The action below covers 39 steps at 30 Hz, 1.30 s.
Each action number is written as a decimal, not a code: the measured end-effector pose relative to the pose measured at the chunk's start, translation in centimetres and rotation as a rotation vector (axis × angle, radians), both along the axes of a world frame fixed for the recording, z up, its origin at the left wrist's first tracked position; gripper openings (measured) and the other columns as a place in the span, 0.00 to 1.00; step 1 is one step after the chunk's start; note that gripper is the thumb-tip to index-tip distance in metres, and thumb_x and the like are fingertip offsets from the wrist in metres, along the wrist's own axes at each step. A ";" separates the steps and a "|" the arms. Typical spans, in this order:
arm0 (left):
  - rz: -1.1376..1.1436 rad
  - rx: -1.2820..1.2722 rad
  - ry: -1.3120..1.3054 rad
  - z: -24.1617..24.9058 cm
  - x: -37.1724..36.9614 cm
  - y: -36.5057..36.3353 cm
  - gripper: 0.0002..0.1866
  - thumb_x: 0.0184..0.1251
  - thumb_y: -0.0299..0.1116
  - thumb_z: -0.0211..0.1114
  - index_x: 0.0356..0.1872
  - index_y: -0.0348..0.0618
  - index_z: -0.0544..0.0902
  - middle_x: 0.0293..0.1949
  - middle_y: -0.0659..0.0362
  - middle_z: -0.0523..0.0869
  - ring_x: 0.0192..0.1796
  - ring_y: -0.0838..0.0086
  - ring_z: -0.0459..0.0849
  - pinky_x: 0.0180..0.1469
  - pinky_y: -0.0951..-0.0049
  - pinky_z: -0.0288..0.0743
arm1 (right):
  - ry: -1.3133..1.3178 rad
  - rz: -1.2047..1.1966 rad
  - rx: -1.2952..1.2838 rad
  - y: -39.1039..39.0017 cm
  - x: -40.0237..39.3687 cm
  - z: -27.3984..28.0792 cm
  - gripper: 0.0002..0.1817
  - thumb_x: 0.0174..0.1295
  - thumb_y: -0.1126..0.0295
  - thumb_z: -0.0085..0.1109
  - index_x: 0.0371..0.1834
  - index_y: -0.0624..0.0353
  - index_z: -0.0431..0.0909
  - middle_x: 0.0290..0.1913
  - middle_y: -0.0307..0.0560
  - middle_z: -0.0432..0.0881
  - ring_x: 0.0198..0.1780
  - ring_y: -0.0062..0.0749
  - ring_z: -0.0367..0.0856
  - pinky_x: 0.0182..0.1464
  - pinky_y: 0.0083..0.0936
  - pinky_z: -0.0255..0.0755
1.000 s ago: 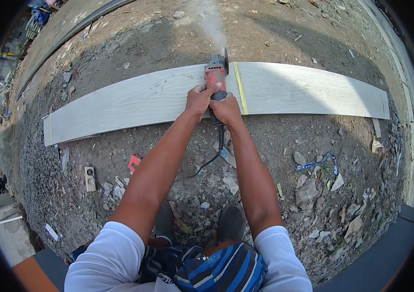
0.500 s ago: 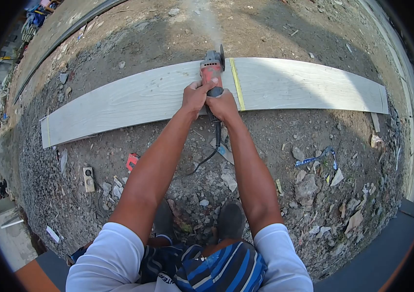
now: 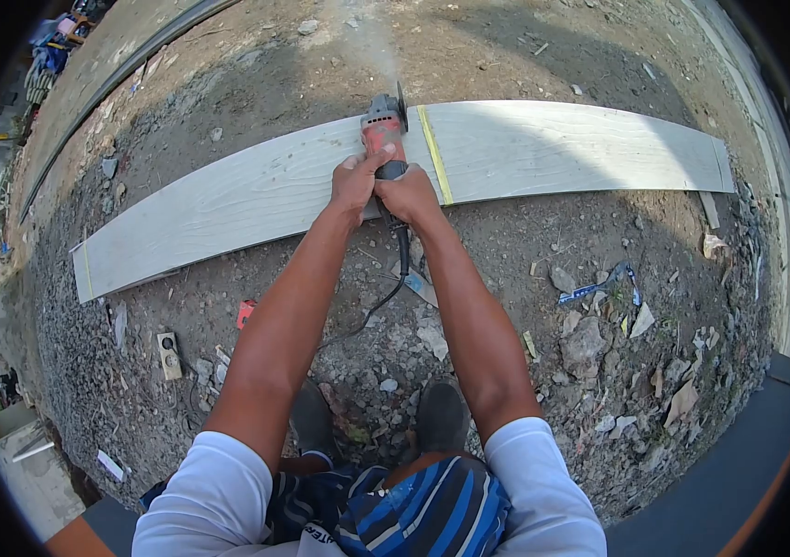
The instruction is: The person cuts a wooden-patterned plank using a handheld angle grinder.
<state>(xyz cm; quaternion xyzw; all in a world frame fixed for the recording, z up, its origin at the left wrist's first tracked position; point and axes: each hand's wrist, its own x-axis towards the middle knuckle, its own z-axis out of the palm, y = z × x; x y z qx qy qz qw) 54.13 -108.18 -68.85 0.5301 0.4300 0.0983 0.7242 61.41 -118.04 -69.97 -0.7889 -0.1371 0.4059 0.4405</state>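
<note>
Both of my hands are wrapped round a red and grey angle grinder (image 3: pixel 382 135), held over a long pale wood-grained board (image 3: pixel 256 181) on the ground. My left hand (image 3: pixel 354 185) grips the body from the left, and my right hand (image 3: pixel 410 193) closes round its rear end. The dark disc (image 3: pixel 401 105) stands upright on edge at the board's far side, left of a yellow strip (image 3: pixel 435 153) across the board. Dust rises beyond the disc. A black cable (image 3: pixel 403 255) hangs from the tool's rear.
A pale power socket block (image 3: pixel 169 356) and a red object (image 3: pixel 245 313) lie on the rubble at the left. A blue strap (image 3: pixel 599 291) and stones (image 3: pixel 584 342) are at the right. My boots (image 3: pixel 441 418) stand on the rubble. A long dark pipe (image 3: pixel 107 88) runs along the upper left.
The view has shifted slightly. The grinder and both hands appear a little further left in the frame, with the disc now slightly further from the yellow strip. My grip is unchanged.
</note>
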 end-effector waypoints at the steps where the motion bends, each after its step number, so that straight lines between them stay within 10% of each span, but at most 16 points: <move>1: 0.009 -0.002 -0.013 0.1 0.0 -0.1 0.35 0.62 0.52 0.78 0.59 0.32 0.81 0.51 0.54 0.87 0.50 0.71 0.86 0.55 0.69 0.79 | 0.001 -0.004 0.000 0.0 0.1 0.0 0.44 0.44 0.50 0.75 0.55 0.82 0.76 0.52 0.75 0.85 0.57 0.60 0.87 0.57 0.40 0.79; 4: 0.023 0.023 0.007 -0.5 0.2 0.3 0.34 0.62 0.52 0.78 0.58 0.33 0.82 0.50 0.54 0.87 0.49 0.70 0.86 0.54 0.67 0.79 | 0.020 0.014 -0.011 0.2 0.1 0.2 0.45 0.44 0.50 0.74 0.56 0.82 0.75 0.53 0.75 0.85 0.57 0.60 0.87 0.56 0.39 0.79; 6: 0.026 0.020 0.009 -0.3 0.2 0.3 0.34 0.62 0.52 0.78 0.58 0.33 0.82 0.49 0.54 0.88 0.49 0.70 0.87 0.54 0.67 0.80 | -0.107 -0.050 0.000 0.5 -0.2 0.0 0.28 0.48 0.58 0.71 0.39 0.79 0.84 0.37 0.64 0.88 0.37 0.44 0.89 0.40 0.37 0.78; 9: 0.034 -0.002 0.026 0.3 0.4 0.4 0.34 0.61 0.52 0.79 0.57 0.33 0.83 0.49 0.53 0.88 0.47 0.69 0.87 0.53 0.66 0.80 | 0.036 0.005 -0.025 0.1 0.3 1.7 0.38 0.45 0.53 0.72 0.49 0.81 0.81 0.49 0.75 0.87 0.55 0.60 0.88 0.55 0.40 0.80; 39: 0.007 -0.229 -0.003 -1.6 1.7 2.9 0.29 0.64 0.52 0.76 0.56 0.41 0.83 0.47 0.55 0.89 0.48 0.66 0.87 0.57 0.64 0.77 | 0.063 0.002 -0.055 1.5 1.1 2.3 0.40 0.45 0.56 0.71 0.55 0.81 0.78 0.52 0.72 0.86 0.57 0.57 0.88 0.57 0.37 0.80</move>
